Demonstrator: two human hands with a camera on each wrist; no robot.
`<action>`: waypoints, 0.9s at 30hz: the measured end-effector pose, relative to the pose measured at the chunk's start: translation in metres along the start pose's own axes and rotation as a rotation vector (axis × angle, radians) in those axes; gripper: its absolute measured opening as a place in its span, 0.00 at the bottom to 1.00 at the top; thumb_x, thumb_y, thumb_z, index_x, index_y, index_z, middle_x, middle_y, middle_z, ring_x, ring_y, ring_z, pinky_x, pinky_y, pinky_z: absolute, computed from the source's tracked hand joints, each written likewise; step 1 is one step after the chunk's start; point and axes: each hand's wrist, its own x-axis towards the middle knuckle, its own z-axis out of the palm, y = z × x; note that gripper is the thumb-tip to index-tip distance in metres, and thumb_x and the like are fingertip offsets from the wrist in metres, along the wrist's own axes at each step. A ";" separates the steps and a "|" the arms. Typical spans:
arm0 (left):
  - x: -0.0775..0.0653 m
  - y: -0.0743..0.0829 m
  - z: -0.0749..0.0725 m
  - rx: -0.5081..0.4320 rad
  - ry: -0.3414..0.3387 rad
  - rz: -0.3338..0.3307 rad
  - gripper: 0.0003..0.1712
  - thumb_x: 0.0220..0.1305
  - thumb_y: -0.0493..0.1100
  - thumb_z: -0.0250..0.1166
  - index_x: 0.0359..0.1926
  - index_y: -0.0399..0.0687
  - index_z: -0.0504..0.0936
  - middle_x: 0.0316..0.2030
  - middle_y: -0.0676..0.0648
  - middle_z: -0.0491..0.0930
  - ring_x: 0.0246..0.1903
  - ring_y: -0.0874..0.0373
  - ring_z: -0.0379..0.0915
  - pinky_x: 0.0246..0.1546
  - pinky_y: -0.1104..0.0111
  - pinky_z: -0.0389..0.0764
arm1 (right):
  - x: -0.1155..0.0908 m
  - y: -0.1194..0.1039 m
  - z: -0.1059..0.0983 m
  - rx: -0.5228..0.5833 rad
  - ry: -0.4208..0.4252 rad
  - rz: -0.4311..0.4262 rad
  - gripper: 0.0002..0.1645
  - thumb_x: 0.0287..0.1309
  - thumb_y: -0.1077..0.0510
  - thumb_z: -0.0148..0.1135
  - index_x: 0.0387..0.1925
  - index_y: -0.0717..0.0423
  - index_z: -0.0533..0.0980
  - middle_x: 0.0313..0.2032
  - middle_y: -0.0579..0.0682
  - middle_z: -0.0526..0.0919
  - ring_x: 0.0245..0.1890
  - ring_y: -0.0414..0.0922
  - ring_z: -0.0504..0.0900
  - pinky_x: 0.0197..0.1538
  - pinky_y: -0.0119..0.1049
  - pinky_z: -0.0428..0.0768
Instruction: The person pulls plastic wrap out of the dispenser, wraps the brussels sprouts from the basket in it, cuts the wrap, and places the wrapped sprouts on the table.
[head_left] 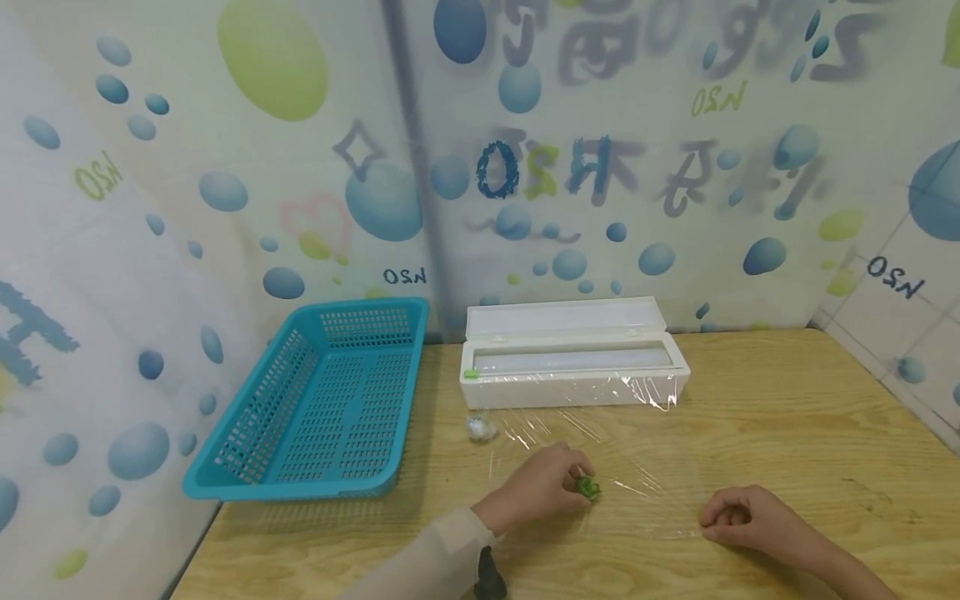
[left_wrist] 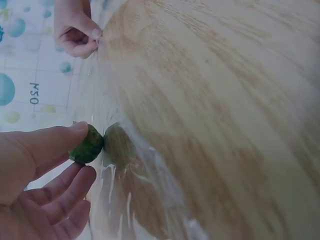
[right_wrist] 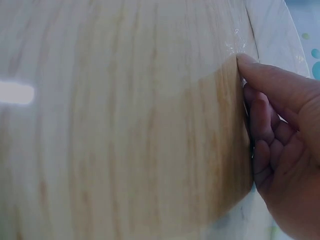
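Wooden table [head_left: 787, 392], blue basket [head_left: 360, 408], white box [head_left: 498, 395] holding film roll [head_left: 573, 360]

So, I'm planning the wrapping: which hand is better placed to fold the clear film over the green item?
Probably the right hand: it pinches the edge of the clear film, while the left hand is occupied holding the green item.

Wood-grain table [head_left: 772, 400]. Blue plastic basket [head_left: 354, 408], rect. & perforated, along its L edge nr far L corner; sm. whitish lump [head_left: 480, 428], material unclear, just R of basket. Behind table's far edge: backdrop [head_left: 480, 100] w/ blue & grn drops, mirrored "H2O" lettering [head_left: 542, 171].
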 end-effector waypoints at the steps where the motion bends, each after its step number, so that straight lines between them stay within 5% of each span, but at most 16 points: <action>1: 0.000 0.000 -0.001 -0.005 -0.002 -0.003 0.19 0.47 0.41 0.72 0.42 0.46 0.80 0.32 0.53 0.73 0.29 0.69 0.69 0.31 0.80 0.70 | 0.000 0.000 0.000 0.004 -0.001 -0.001 0.02 0.52 0.67 0.62 0.29 0.58 0.78 0.24 0.38 0.76 0.22 0.32 0.71 0.22 0.29 0.71; 13: -0.010 -0.006 -0.011 -0.018 -0.002 -0.023 0.16 0.48 0.39 0.70 0.41 0.48 0.80 0.33 0.55 0.74 0.31 0.68 0.69 0.32 0.79 0.71 | 0.000 0.002 0.000 0.004 0.004 -0.018 0.03 0.52 0.68 0.62 0.28 0.58 0.79 0.24 0.38 0.76 0.22 0.32 0.71 0.21 0.30 0.71; 27: -0.050 -0.021 -0.030 -0.013 -0.058 0.000 0.09 0.49 0.36 0.69 0.34 0.47 0.81 0.28 0.56 0.75 0.28 0.70 0.70 0.31 0.81 0.71 | 0.001 -0.001 -0.001 -0.018 -0.004 0.020 0.03 0.53 0.66 0.62 0.29 0.57 0.79 0.24 0.37 0.76 0.22 0.31 0.71 0.21 0.29 0.71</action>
